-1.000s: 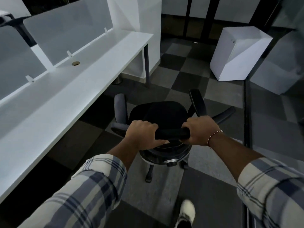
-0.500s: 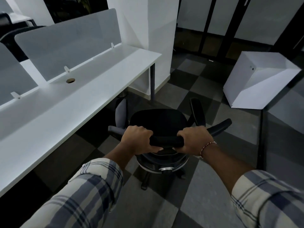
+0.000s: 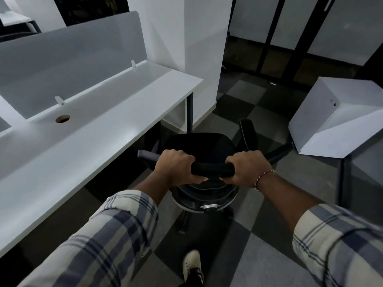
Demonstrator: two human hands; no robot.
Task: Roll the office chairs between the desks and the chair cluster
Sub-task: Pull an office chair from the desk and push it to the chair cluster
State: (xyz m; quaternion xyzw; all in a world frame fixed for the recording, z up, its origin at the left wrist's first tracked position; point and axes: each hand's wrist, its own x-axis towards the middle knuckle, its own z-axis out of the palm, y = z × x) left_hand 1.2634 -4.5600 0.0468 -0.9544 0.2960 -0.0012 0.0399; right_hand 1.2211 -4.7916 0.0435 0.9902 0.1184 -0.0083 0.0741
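Checkered floor (image 3: 269, 235) carries the office chair (image 3: 199, 146) just beside the white worktop (image 3: 83, 152). Its backrest top is clamped by the left hand (image 3: 176, 167) and right hand (image 3: 247, 168). Seat faces away; top rim runs left-right.

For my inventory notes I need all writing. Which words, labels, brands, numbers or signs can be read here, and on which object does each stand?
None is readable. The office chair, the white desk, the divider panel and the white cabinet show no lettering; the cabinet has only two small round marks, not text.
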